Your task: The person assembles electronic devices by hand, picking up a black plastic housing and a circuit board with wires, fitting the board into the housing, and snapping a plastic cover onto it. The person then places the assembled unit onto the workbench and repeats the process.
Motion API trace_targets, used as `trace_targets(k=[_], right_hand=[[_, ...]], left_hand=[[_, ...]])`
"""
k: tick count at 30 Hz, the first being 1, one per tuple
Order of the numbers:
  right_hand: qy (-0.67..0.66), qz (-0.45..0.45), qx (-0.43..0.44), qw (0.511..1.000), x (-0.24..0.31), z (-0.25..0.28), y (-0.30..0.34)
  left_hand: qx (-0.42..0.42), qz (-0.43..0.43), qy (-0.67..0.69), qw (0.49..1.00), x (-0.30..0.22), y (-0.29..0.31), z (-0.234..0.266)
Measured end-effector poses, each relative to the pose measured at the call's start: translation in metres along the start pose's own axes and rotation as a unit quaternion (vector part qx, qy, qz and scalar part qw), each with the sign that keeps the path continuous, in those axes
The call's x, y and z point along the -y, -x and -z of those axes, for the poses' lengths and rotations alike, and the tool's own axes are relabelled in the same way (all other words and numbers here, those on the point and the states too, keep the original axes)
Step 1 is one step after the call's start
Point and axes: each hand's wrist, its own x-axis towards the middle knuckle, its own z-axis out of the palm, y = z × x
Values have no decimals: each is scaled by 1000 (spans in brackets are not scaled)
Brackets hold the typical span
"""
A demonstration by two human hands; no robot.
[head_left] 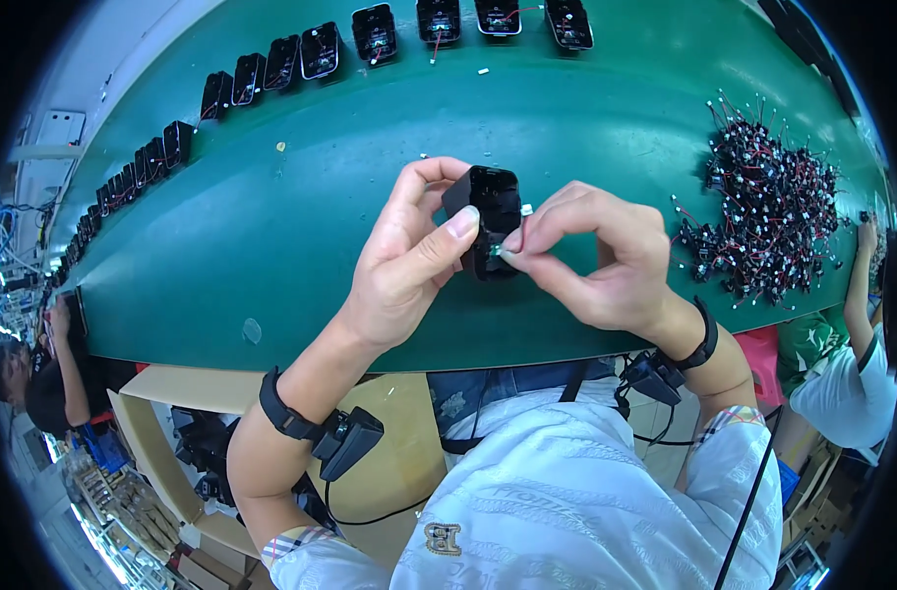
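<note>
Closest to the camera is the person's white shirt point(567, 511), and the two bare arms come up from it, each with a black wrist band point(283, 411) and a small black box clipped to it. Just past the shirt is the edge of the big green table point(271, 216). Above the table, near its front edge, the left hand point(409, 261) is curled around a small black case point(490, 224), with the thumb pressed on its front and the fingers behind it. The right hand point(596, 261) is just beside the case on the right, pinched tight with thumb and finger on a tiny part point(508, 251) at the bottom of the case. What the tiny part is cannot be told. To the right of the case, farther back on the table, lies a big pile of little black parts with red wires point(768, 211). Far behind the case, along the back of the table, a long row of black cases point(321, 51) curves from the left side to the top. Other people sit at the left and right ends of the table.
</note>
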Motion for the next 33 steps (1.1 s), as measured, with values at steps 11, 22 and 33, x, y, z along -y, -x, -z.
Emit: trace_targets(k=[11, 22, 33], right_hand=[[-48, -21, -34, 998, -4, -10, 2], [-61, -77, 58, 993, -2, 6, -3], [-105, -72, -44, 991, -4, -18, 12]], left_hand=[[-5, 1, -55, 998, -1, 1, -4], [-8, 18, -23, 1000, -1, 3, -6], [-9, 5, 22, 1000, 3, 0, -11]])
